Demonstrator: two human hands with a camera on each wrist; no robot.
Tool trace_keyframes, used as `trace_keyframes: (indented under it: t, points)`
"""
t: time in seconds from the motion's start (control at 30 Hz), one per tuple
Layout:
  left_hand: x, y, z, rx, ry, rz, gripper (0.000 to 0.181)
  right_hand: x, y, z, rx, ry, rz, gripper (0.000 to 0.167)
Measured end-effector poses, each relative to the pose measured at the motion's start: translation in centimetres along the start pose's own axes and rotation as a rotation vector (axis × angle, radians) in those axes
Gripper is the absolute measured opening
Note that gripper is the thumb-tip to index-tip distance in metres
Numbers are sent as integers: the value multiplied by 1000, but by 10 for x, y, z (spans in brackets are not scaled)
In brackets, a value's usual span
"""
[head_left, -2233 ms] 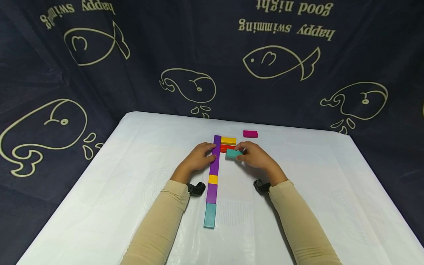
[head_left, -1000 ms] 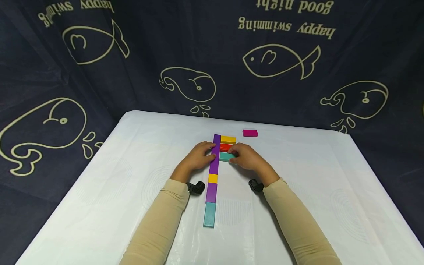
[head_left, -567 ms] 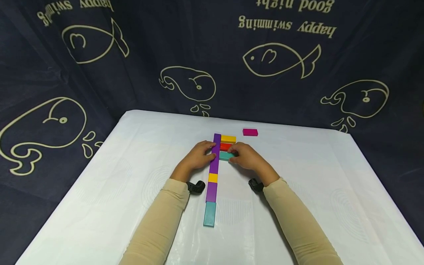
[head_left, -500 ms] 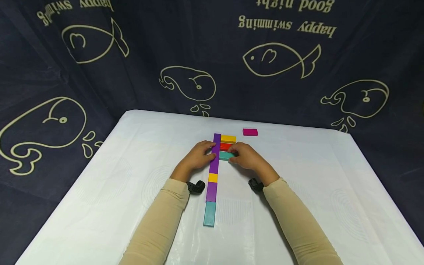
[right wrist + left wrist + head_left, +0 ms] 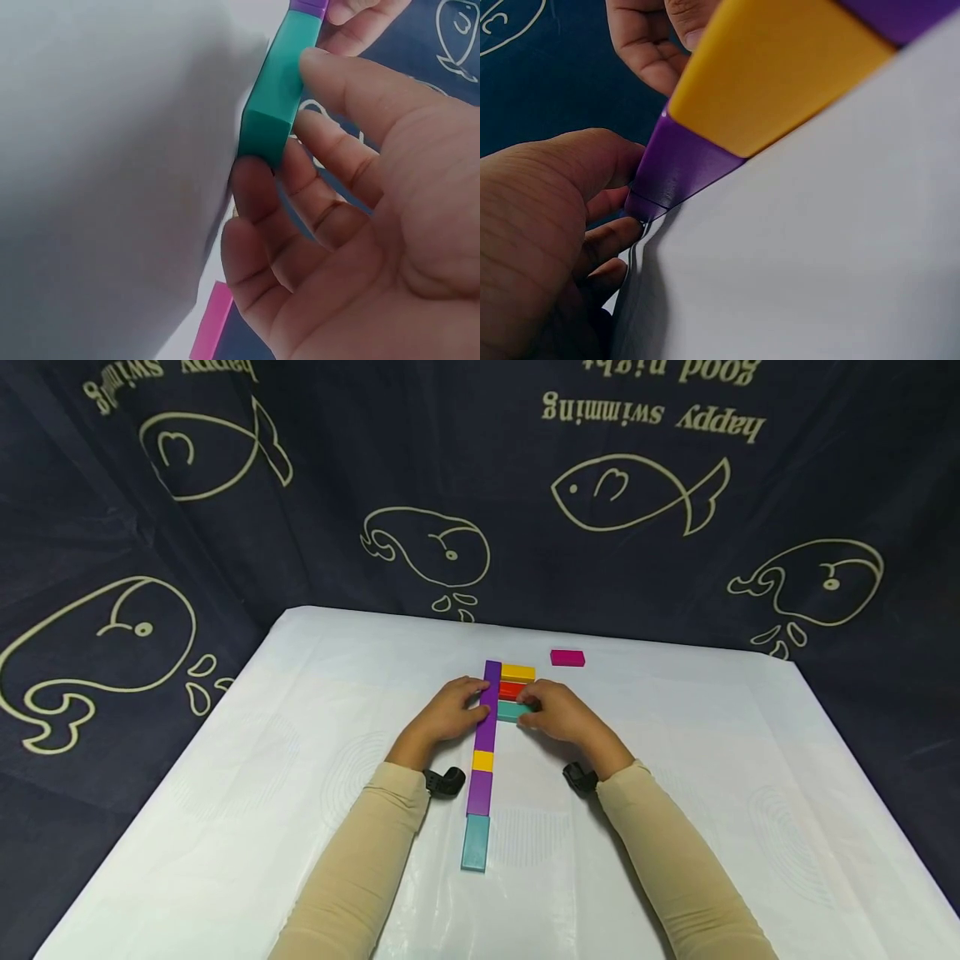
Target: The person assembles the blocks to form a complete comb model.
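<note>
A line of coloured blocks runs up the white table [image 5: 315,693]: a teal block [image 5: 474,843] nearest, then a purple block [image 5: 479,793], a yellow block [image 5: 483,761] and a long purple section [image 5: 486,735]. The left wrist view shows a seam in that section. My left hand [image 5: 447,711] rests its thumb and fingertips along the section's left side. To the right, a yellow block [image 5: 517,673], a red block [image 5: 510,691] and a teal block [image 5: 510,711] project sideways. My right hand [image 5: 558,711] pinches this teal block [image 5: 281,82], whose end meets the purple.
A magenta block [image 5: 567,658] lies apart, toward the table's back edge. Behind the table hangs a dark cloth [image 5: 330,452] printed with fish and whales. A black strap-like device [image 5: 446,782] is on each wrist.
The right hand has brought the teal block leftward and down from above the red block to the purple section. Over the last second both hands stay almost still; the head view shifts slightly.
</note>
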State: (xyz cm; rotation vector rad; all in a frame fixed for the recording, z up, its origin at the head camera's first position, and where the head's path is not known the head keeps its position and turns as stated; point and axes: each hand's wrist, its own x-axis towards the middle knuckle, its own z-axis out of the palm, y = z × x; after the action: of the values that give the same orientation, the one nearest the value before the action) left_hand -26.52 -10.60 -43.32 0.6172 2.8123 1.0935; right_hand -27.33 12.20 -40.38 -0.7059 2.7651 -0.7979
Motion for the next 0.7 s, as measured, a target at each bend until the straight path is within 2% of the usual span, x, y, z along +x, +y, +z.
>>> trace_keyframes:
  t: [0.43, 0.7]
  points:
    - [0, 0, 0, 3, 7, 10, 52, -2, 8, -18, 74, 31, 56, 24]
    - [-1, 1, 0, 9, 8, 12, 52, 0, 34, -40, 96, 82, 115, 33]
